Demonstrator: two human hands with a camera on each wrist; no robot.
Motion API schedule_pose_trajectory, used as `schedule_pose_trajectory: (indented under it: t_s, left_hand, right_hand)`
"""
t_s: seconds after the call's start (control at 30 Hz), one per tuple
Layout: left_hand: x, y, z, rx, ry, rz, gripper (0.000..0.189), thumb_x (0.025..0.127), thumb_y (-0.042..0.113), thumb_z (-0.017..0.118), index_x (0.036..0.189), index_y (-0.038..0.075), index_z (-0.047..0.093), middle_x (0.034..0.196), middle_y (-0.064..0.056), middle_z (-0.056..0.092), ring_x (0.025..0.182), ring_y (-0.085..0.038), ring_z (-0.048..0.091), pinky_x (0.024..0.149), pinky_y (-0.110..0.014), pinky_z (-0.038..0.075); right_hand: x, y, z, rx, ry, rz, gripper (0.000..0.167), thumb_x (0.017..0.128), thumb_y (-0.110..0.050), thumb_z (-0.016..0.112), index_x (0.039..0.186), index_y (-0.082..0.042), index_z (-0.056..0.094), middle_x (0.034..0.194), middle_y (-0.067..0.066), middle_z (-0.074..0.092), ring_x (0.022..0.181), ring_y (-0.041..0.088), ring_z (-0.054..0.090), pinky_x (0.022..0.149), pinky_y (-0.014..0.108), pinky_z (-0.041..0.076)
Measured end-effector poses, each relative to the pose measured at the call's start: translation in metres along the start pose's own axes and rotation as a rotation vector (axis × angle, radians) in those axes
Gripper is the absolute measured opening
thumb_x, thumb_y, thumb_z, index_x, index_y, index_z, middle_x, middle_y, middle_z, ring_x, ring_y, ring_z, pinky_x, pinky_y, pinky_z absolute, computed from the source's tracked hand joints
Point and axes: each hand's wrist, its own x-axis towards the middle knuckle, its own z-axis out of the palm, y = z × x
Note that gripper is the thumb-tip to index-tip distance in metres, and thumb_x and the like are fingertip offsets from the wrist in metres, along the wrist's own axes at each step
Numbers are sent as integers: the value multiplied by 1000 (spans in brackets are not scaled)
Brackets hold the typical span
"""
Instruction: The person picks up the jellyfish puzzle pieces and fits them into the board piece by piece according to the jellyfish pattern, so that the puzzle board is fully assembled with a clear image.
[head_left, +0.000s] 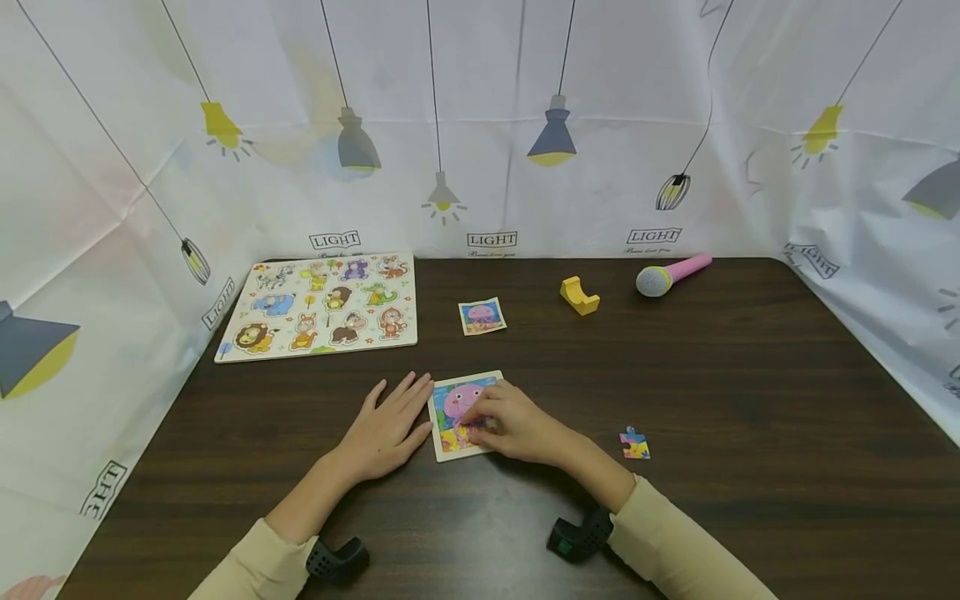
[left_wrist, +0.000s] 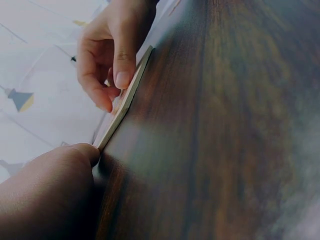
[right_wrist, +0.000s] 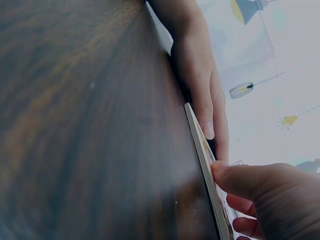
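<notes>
A small jigsaw puzzle (head_left: 462, 402) in a pale frame, showing a pink octopus-like figure, lies flat on the table. My left hand (head_left: 384, 433) rests palm down beside it, fingers spread, with the fingertips and thumb at its left edge. At the lower right of the puzzle, my right hand (head_left: 517, 421) has its thumb and fingers curled round a puzzle piece, which they mostly hide. In the left wrist view, the right thumb (left_wrist: 123, 77) is by the board's edge (left_wrist: 127, 102). A loose puzzle piece (head_left: 635, 443), yellow, pink and blue, lies right of the right hand.
A wooden animal puzzle board (head_left: 322, 308) lies at the back left. Behind the small puzzle is a picture card (head_left: 482, 317). A yellow curved block (head_left: 580, 296) and a pink toy microphone (head_left: 671, 276) lie toward the back right. A printed cloth (head_left: 480, 125) hangs behind the table.
</notes>
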Motion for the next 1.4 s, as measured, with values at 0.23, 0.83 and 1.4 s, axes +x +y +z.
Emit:
schedule_pose_trajectory:
  t_s: [0.23,0.83,1.4]
  left_hand:
    - [0,0,0,-1,7,3,57,98,38,38,145,8,27,149,-6,25,137,-24,18,105,-55,11]
    - [0,1,0,-5,0,7,58,98,39,37,145,8,26,149,-7,24,137,-24,18,106,-55,10]
    - [-1,0,3,-4,14,10,58,97,38,39,145,8,26,149,-6,25,137,-23,18,106,-55,10]
  right_hand:
    - [-1,-2,0,-7,1,24,15,81,-21,71,95,-15,70,91,-6,60,87,9,49,76,30,39]
    - [-18,0,-16,-12,-6,13,19,83,-24,68,99,-13,68,94,-5,63,87,11,46,76,30,39]
    - [-58,20,-48,-11,4,157,36,83,-28,68,116,-13,63,109,-4,60,102,13,47,86,39,43]
